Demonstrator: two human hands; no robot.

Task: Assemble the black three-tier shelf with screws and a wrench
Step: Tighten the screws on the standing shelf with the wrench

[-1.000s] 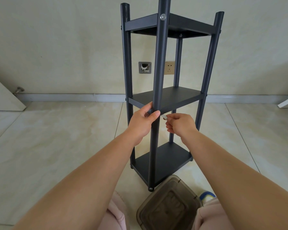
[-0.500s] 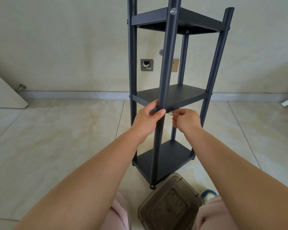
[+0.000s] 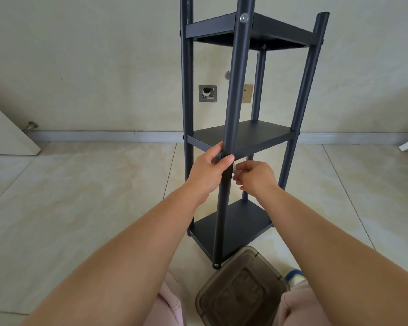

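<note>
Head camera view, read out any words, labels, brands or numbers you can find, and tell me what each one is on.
No readable text anywhere.
Black three-tier metal shelf: no label or brand visible.
Faint pale marks near the top of its rear left post: too small to read.
Beige wall socket: no lettering legible.
Brown translucent plastic box: embossed relief, not readable.

Open floor (image 3: 80,208) is available left of the left hand (image 3: 207,175). Beyond its fingers passage is blocked by the front post (image 3: 231,109) and middle shelf (image 3: 245,135). Below, a brown container (image 3: 240,288) obstructs.
</note>
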